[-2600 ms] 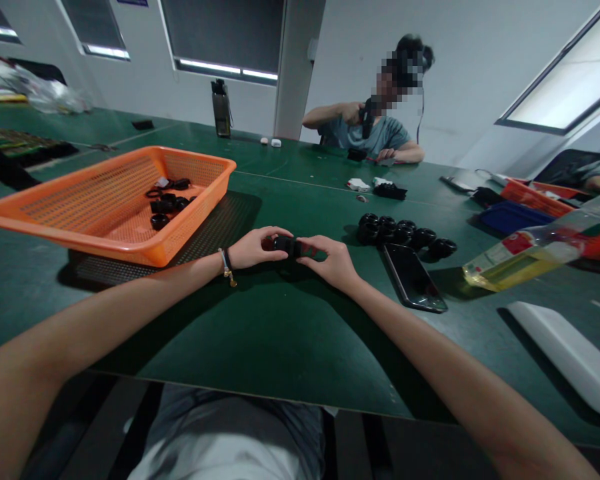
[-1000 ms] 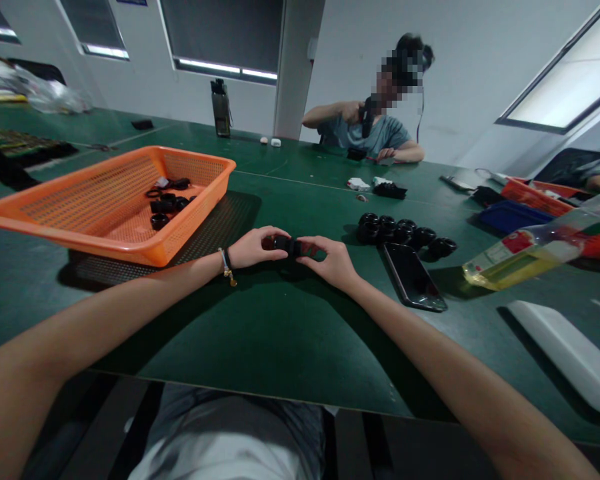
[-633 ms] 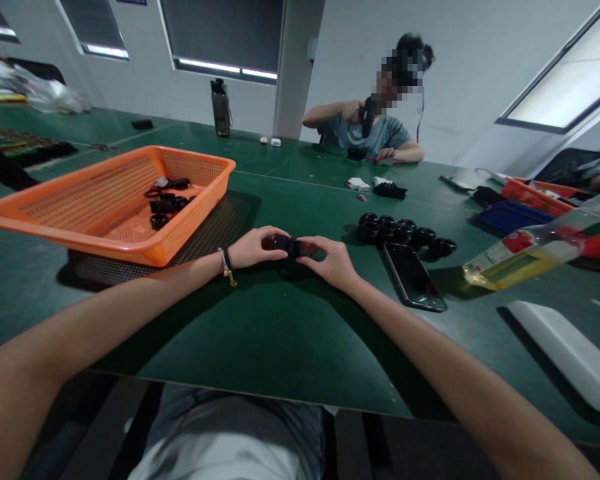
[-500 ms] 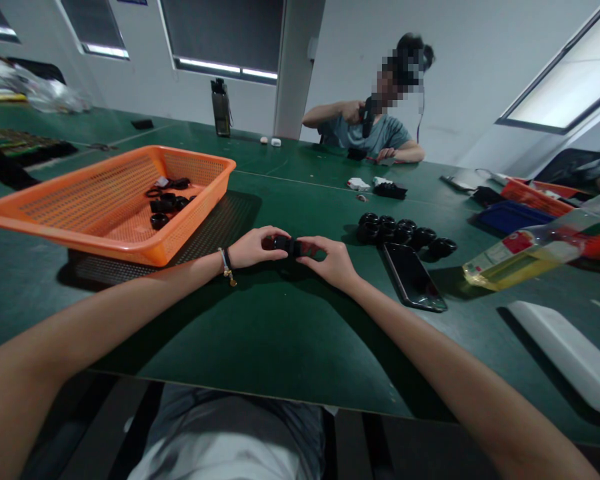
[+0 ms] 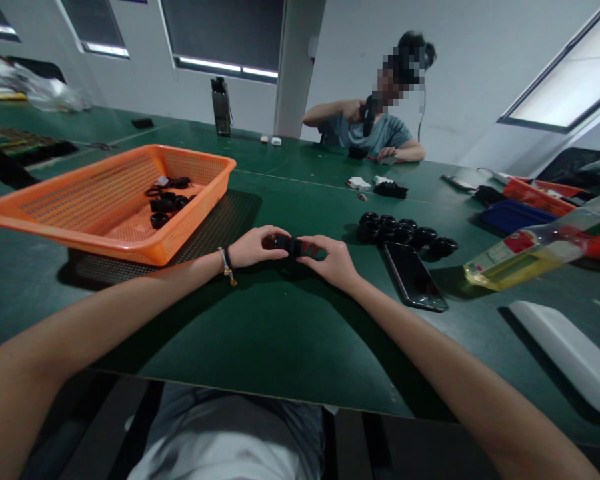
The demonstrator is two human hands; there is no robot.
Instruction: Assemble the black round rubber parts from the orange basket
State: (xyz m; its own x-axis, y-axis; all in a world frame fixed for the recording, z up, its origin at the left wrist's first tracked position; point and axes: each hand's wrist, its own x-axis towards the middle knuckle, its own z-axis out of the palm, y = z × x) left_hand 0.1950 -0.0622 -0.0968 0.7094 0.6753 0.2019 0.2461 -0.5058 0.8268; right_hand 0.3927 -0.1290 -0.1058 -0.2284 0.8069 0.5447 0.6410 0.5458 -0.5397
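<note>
Between my two hands is a small black cylindrical part (image 5: 289, 246), held sideways just above the green table (image 5: 260, 320). My left hand (image 5: 255, 247) pinches its left end between thumb and fingers. On the right end, my right hand (image 5: 327, 259) grips with thumb and fingertips. The fingers hide part of it, so its exact kind does not show. Several similar black ring-shaped parts (image 5: 405, 232) stand grouped on the table to the right of my right hand. More black parts (image 5: 167, 207) lie inside the orange basket (image 5: 200, 227) to the left.
A phone (image 5: 414, 277) lies right of my right hand. Beyond it are a tilted bottle of yellow liquid (image 5: 520, 260) and a white block (image 5: 565, 353). A dark drink bottle (image 5: 221, 110) stands at the back. Across the table a person (image 5: 375, 130) holds a black tool.
</note>
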